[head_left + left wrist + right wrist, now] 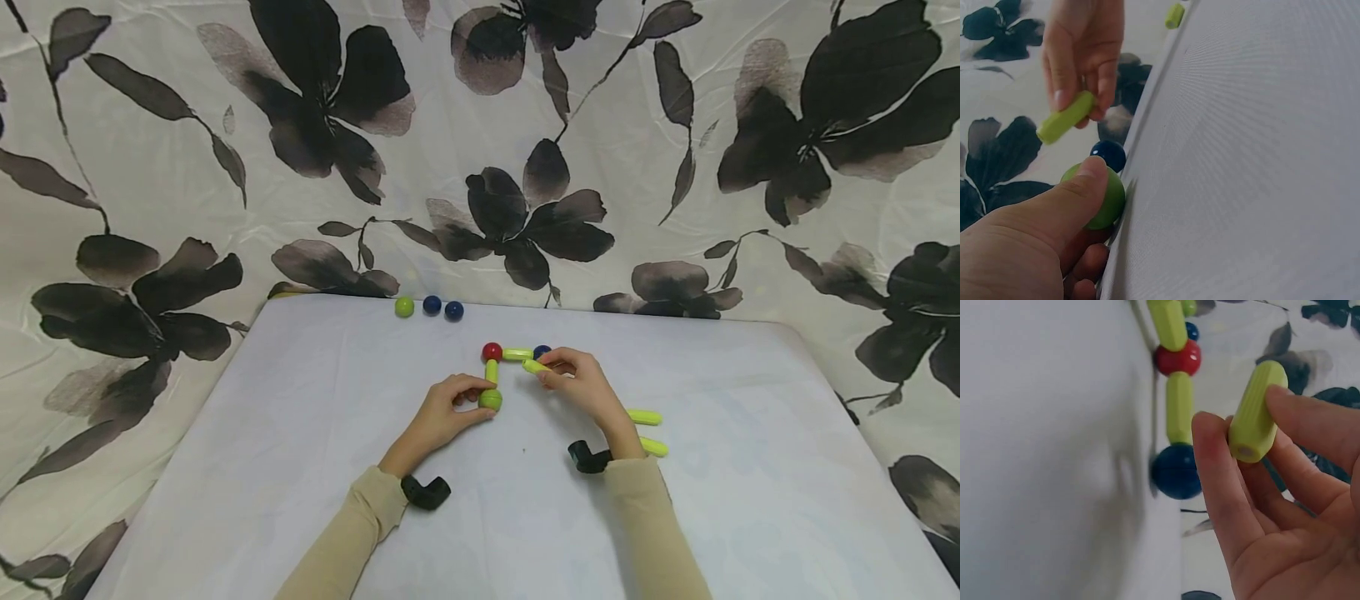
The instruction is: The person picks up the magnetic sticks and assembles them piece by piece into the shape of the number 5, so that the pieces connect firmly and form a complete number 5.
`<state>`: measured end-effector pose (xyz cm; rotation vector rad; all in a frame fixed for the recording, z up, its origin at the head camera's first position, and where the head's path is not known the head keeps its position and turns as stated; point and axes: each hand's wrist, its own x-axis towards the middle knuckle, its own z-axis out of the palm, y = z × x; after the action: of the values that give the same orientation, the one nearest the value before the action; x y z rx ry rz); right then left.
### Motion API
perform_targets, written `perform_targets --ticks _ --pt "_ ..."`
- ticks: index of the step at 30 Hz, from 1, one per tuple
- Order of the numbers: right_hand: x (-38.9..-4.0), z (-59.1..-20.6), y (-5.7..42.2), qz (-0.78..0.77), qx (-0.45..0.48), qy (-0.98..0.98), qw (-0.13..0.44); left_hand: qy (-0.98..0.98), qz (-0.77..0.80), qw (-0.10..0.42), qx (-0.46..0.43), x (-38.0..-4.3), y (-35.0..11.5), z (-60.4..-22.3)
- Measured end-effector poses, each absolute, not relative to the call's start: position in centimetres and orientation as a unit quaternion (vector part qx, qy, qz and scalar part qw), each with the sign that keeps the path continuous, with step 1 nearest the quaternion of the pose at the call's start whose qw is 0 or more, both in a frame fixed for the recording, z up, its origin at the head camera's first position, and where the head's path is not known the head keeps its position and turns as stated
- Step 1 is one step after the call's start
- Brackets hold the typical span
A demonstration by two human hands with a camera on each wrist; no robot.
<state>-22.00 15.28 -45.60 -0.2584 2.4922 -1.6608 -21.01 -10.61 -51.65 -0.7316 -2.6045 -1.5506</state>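
Note:
On the white table, a red ball (492,352) forms the corner of an L of yellow-green rods and balls. One rod (517,354) runs right from it to a blue ball (1177,471); another rod (491,372) comes toward me and ends at a green ball (490,401). My left hand (447,408) pinches this green ball between thumb and fingers. Above the table, my right hand (583,385) holds a loose yellow-green rod (1259,412) between thumb and fingertips, one hollow end showing. In the head view that rod overlaps the space just below the blue ball.
Near the far edge lie a loose green ball (404,307) and two blue balls (432,306). Two more yellow-green rods (645,417) lie to the right, partly behind my right forearm. A flowered cloth (495,225) hangs behind the table (300,433).

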Motion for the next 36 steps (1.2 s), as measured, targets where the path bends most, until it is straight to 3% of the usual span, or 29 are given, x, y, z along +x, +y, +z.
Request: perform_targets --ticks 12,36 --pt "-21.6 -47.0 14.0 -0.47 -0.157 0.862 0.105 -0.833 -0.496 0.012 -0.245 -21.1 -10.6 -51.7" --pt "-21.3 -47.1 12.9 -0.44 -0.157 0.877 0.111 -0.832 -0.492 0.024 -0.255 -21.3 -10.6 -51.9"
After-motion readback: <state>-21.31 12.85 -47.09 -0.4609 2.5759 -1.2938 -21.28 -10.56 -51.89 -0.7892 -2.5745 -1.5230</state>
